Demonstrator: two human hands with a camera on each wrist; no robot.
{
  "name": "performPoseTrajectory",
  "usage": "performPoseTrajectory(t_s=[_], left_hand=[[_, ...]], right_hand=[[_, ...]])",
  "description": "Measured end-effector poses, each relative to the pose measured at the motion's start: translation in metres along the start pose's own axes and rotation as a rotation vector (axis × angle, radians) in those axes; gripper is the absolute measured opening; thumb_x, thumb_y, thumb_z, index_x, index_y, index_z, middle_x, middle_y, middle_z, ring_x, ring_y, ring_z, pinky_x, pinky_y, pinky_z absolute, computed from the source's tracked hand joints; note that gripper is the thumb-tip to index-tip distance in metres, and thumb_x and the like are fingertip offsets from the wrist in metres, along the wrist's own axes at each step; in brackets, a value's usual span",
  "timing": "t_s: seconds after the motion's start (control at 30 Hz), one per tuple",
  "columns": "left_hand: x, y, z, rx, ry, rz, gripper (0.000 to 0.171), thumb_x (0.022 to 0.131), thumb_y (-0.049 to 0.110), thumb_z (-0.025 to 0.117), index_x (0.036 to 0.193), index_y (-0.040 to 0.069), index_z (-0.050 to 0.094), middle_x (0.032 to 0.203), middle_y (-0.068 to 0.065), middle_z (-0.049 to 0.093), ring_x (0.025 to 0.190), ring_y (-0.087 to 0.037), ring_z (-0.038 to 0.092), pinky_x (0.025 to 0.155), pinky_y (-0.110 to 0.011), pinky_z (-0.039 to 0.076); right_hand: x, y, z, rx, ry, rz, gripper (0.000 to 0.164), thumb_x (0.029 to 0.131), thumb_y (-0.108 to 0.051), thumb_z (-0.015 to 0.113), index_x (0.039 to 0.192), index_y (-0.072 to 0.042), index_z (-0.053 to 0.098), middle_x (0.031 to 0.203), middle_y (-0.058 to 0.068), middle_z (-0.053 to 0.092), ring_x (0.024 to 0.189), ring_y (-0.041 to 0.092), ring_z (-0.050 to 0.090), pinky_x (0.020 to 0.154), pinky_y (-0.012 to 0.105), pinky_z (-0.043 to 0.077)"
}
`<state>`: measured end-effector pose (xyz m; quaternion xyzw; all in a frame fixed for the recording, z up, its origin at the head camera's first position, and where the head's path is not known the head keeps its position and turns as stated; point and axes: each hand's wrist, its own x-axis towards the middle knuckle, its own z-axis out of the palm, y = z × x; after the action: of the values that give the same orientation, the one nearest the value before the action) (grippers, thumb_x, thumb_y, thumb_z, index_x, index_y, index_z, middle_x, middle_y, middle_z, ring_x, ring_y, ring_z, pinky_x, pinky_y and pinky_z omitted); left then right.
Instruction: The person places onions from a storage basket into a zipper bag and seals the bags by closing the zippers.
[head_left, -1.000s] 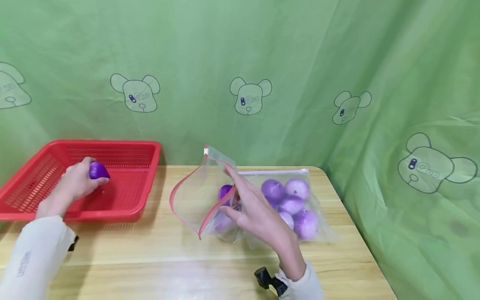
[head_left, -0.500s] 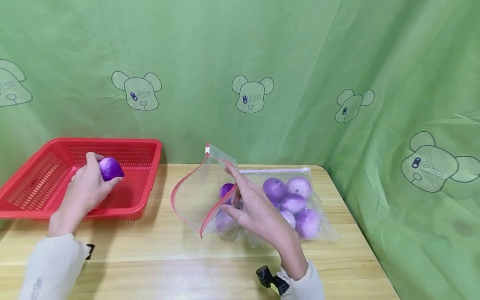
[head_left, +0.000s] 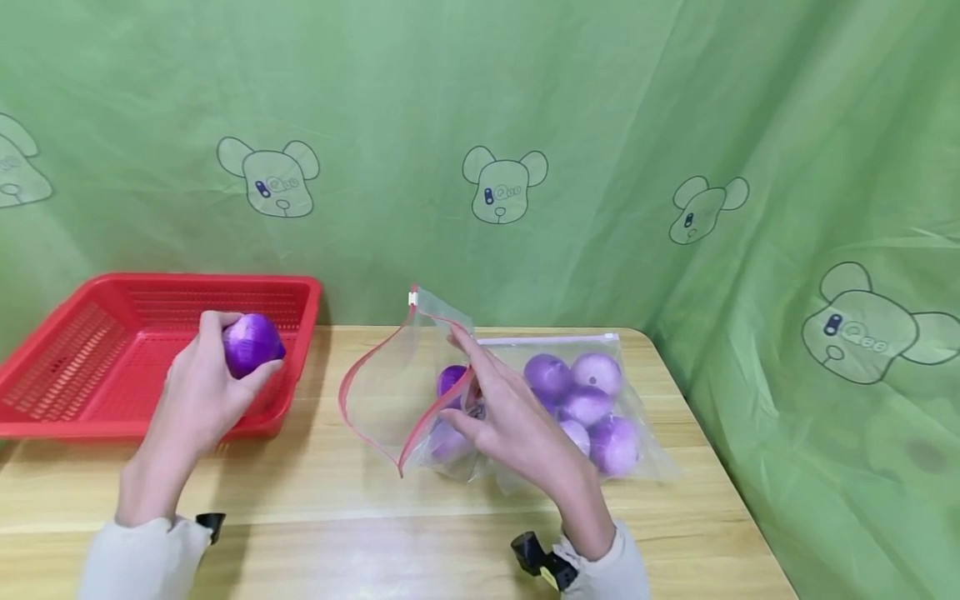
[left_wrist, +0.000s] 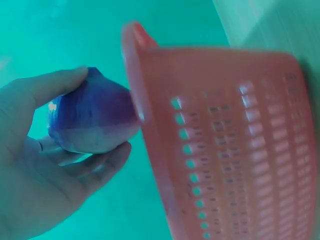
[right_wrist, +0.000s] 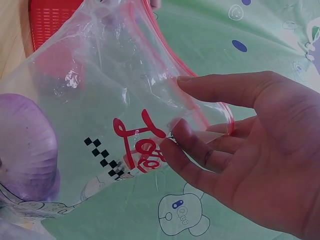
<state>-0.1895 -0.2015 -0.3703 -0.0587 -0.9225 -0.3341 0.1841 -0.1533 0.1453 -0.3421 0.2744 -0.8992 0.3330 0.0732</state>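
My left hand (head_left: 201, 375) grips a purple onion (head_left: 251, 343) between thumb and fingers, over the right part of a red plastic basket (head_left: 150, 429). The left wrist view has the onion (left_wrist: 92, 120) beside the basket's rim (left_wrist: 150, 127), overlapping it slightly. My right hand (head_left: 510, 417) holds the rim of a clear zip bag (head_left: 382, 392) with red edging, its mouth spread wide toward the left. In the right wrist view, the bag's edge runs between the fingers (right_wrist: 200, 155), while the thumb (right_wrist: 220, 89) lies apart from them. Onions (head_left: 450, 446) sit inside this bag.
Behind my right hand lies a second clear bag (head_left: 645, 454) with a white slider strip, holding several purple onions (head_left: 585, 407). Both bags and the basket are on a wooden table (head_left: 337, 533). Green curtain (head_left: 390, 125) hangs close behind and along the right side.
My left hand has lifted the onion and carried it rightward across the basket toward its right rim. The right hand and the zip bag have stayed nearly still.
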Motion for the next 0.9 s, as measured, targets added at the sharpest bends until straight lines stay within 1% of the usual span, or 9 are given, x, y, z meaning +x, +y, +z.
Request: performPoseTrajectory(t_s=[0.03,0.13,0.23,0.27,0.37,0.43,0.57,0.73,0.9], left_hand=[[-0.002,0.003,0.001,-0.009,0.011,0.024,0.072,0.083,0.020,0.082,0.135,0.000,0.037,0.115,-0.029,0.057,0.099,-0.049,0.060,0.075,-0.065,0.053],[-0.006,0.013,0.001,-0.033,0.062,0.114,0.069,0.079,0.014,0.084,0.133,0.000,0.043,0.115,-0.025,0.059,0.098,-0.045,0.060,0.076,-0.064,0.054],[-0.009,0.023,0.000,-0.045,0.113,0.207,0.066,0.077,0.009,0.085,0.131,0.000,0.049,0.120,-0.021,0.058,0.100,-0.040,0.060,0.078,-0.062,0.053],[-0.010,0.025,-0.001,-0.042,0.129,0.227,0.066,0.076,0.009,0.086,0.132,0.001,0.051,0.122,-0.020,0.056,0.100,-0.040,0.060,0.079,-0.062,0.053],[-0.015,0.034,-0.003,-0.030,0.152,0.252,0.068,0.074,0.007,0.087,0.133,0.003,0.055,0.126,-0.019,0.050,0.097,-0.038,0.059,0.077,-0.061,0.054],[-0.020,0.041,-0.003,-0.017,0.164,0.262,0.070,0.073,0.008,0.088,0.135,0.005,0.056,0.124,-0.020,0.048,0.091,-0.038,0.059,0.074,-0.060,0.055],[-0.026,0.054,-0.003,-0.018,0.174,0.302,0.073,0.072,0.008,0.089,0.137,0.008,0.056,0.122,-0.019,0.048,0.086,-0.035,0.061,0.073,-0.056,0.056],[-0.032,0.070,-0.002,-0.042,0.171,0.391,0.076,0.072,0.009,0.088,0.140,0.009,0.054,0.124,-0.016,0.053,0.092,-0.028,0.064,0.076,-0.049,0.058],[-0.037,0.083,0.000,-0.056,0.164,0.451,0.079,0.071,0.008,0.089,0.141,0.009,0.053,0.125,-0.013,0.056,0.100,-0.022,0.062,0.080,-0.040,0.056]], right_hand=[[0.000,0.000,0.000,-0.003,-0.001,0.000,0.094,0.088,-0.014,0.076,0.160,-0.019,0.016,0.159,0.000,0.034,0.090,0.008,0.058,0.079,0.025,0.053],[0.001,-0.001,0.001,0.007,-0.005,0.002,0.094,0.088,-0.013,0.076,0.160,-0.020,0.015,0.157,-0.001,0.038,0.090,0.009,0.058,0.078,0.025,0.053],[0.001,-0.001,0.001,0.022,-0.003,0.007,0.096,0.088,-0.012,0.077,0.160,-0.023,0.015,0.153,-0.004,0.042,0.088,0.009,0.058,0.073,0.023,0.053],[0.001,-0.001,0.001,0.029,-0.003,0.008,0.097,0.087,-0.011,0.077,0.160,-0.023,0.015,0.152,-0.004,0.042,0.083,0.008,0.057,0.069,0.023,0.051],[0.001,-0.001,0.002,0.023,-0.005,0.008,0.098,0.087,-0.011,0.077,0.161,-0.024,0.014,0.154,-0.005,0.040,0.083,0.007,0.056,0.070,0.022,0.051],[0.002,-0.001,0.003,0.018,-0.006,0.002,0.097,0.087,-0.011,0.077,0.161,-0.023,0.014,0.154,-0.004,0.040,0.083,0.006,0.055,0.071,0.021,0.051],[0.001,-0.001,0.004,0.006,-0.005,-0.015,0.096,0.087,-0.011,0.076,0.160,-0.021,0.015,0.155,-0.003,0.040,0.083,0.006,0.055,0.071,0.022,0.051],[0.002,-0.002,0.004,-0.008,-0.004,-0.018,0.095,0.088,-0.013,0.076,0.160,-0.021,0.015,0.157,-0.001,0.036,0.083,0.006,0.054,0.074,0.023,0.051],[0.002,-0.001,0.005,0.001,0.002,-0.030,0.096,0.087,-0.012,0.077,0.160,-0.022,0.015,0.154,-0.003,0.040,0.083,0.006,0.054,0.072,0.022,0.051]])
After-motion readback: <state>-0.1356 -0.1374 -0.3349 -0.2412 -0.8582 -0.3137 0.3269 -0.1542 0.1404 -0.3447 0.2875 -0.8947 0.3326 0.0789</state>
